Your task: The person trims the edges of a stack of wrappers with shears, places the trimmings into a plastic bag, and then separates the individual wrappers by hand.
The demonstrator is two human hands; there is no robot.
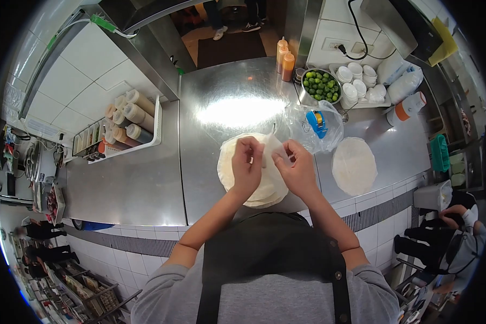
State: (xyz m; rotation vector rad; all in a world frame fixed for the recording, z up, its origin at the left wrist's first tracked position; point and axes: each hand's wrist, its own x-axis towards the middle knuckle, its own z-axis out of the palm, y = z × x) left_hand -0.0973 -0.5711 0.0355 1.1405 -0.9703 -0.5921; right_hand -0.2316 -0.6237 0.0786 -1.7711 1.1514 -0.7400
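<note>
A stack of thin, pale round wrappers (262,197) lies on the steel counter in front of me. Over it, the edge of the top wrapper (275,147) is lifted between my hands. My right hand (298,171) pinches that edge between thumb and fingers. My left hand (247,168) is closed with bent fingers at the same wrapper's left part; its fingertips are partly hidden, but they appear to grip the sheet. One separate wrapper (355,166) lies flat on the counter to the right. Just beyond my right hand is a clear plastic bag (332,137) with a blue tape dispenser (317,124).
A bowl of green limes (321,86), sauce bottles (288,66) and white stacked cups (356,89) stand at the back right. At the left is a white rack of squeeze bottles (157,135). An orange-capped bottle (406,109) stands far right. Other people are in the room.
</note>
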